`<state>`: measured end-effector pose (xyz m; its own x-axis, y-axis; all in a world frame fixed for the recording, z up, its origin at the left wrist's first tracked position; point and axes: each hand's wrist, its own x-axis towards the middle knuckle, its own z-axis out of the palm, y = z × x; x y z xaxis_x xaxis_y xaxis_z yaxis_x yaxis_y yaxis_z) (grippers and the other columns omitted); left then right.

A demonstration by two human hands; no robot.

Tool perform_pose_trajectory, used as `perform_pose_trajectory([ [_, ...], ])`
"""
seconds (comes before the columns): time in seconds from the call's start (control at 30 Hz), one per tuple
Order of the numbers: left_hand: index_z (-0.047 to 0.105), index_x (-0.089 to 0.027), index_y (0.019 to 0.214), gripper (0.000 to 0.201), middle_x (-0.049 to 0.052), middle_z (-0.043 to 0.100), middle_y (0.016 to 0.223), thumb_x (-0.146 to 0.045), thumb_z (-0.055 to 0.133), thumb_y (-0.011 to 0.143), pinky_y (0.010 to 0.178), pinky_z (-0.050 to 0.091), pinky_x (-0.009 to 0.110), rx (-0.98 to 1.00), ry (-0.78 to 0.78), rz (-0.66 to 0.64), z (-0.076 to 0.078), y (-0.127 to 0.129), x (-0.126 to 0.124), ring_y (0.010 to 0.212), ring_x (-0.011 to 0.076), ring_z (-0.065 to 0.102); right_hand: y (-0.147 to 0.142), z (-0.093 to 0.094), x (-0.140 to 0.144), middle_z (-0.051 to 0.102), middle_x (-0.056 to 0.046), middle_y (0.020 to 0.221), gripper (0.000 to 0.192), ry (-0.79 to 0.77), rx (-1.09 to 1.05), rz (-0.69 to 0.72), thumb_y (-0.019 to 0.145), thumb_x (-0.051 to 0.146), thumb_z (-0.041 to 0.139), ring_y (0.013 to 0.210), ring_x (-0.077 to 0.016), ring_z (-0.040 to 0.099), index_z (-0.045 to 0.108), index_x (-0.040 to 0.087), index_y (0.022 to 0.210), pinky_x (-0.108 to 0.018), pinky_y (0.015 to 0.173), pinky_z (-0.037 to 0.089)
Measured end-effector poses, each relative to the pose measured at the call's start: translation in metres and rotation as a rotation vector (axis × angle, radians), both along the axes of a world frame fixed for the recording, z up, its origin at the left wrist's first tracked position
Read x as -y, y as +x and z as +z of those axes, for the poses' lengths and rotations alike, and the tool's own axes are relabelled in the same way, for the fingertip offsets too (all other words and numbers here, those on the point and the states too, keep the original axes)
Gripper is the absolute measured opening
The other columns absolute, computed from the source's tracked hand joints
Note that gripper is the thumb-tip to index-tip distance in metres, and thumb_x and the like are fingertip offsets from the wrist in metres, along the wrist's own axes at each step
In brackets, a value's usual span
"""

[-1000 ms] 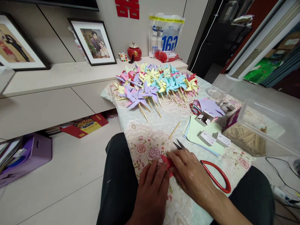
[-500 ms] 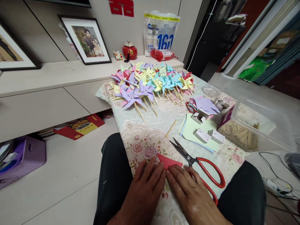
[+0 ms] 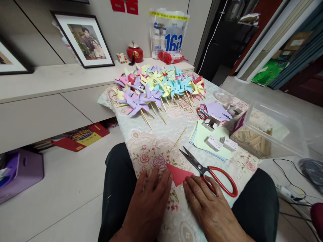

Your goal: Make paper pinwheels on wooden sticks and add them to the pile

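A red folded piece of paper [image 3: 178, 175], triangular in outline, lies flat on the flowered tablecloth [image 3: 143, 141] near the front. My left hand [image 3: 152, 196] rests flat at its left edge, fingers stretched forward. On the other side, my right hand [image 3: 205, 200] lies flat with its fingertips at the paper's right edge; its outer fingers overlap a red handle of the scissors [image 3: 198, 165]. The scissors lie partly open, blades pointing away to the left. A short wooden stick [image 3: 180, 136] lies beyond the blades.
Many paper pinwheels [image 3: 157, 85] on sticks cover the table's far end. To the right are green paper sheets [image 3: 202, 134], small white boxes [image 3: 214, 143], purple paper [image 3: 219, 111] and a clear plastic bin [image 3: 285, 131] of sticks. A cabinet ledge [image 3: 83, 75] runs behind.
My hands have moved apart along the red paper, showing more of it between them. The whole view has shifted slightly.
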<state>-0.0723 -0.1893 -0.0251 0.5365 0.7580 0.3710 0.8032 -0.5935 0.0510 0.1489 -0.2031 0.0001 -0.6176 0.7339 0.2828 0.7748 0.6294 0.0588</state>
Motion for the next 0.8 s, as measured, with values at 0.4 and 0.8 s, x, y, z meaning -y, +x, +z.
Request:
perform_pose_trajectory([
  [0.4, 0.068, -0.013, 0.116, 0.035, 0.015, 0.070, 0.121, -0.005, 0.044, 0.092, 0.098, 0.046, 0.046, 0.022, 0.084, 0.012, 0.005, -0.006, -0.012, 0.113, 0.0304, 0.063, 0.038, 0.012, -0.006, 0.066, -0.015, 0.115, 0.028, -0.117, -0.195, -0.112, 0.098, 0.011, 0.045, 0.106, -0.0242, 0.062, 0.064, 0.011, 0.119, -0.038, 0.091, 0.052],
  [0.8, 0.069, -0.014, 0.109, 0.031, 0.015, 0.069, 0.121, -0.009, 0.042, 0.095, 0.097, 0.052, 0.045, 0.122, 0.081, -0.014, 0.003, 0.004, -0.026, 0.118, 0.0301, 0.062, -0.004, 0.004, -0.032, 0.069, -0.015, 0.114, 0.035, -0.066, -0.010, 0.066, 0.098, 0.007, 0.041, 0.106, -0.0285, 0.062, 0.060, 0.008, 0.128, -0.050, 0.097, 0.046],
])
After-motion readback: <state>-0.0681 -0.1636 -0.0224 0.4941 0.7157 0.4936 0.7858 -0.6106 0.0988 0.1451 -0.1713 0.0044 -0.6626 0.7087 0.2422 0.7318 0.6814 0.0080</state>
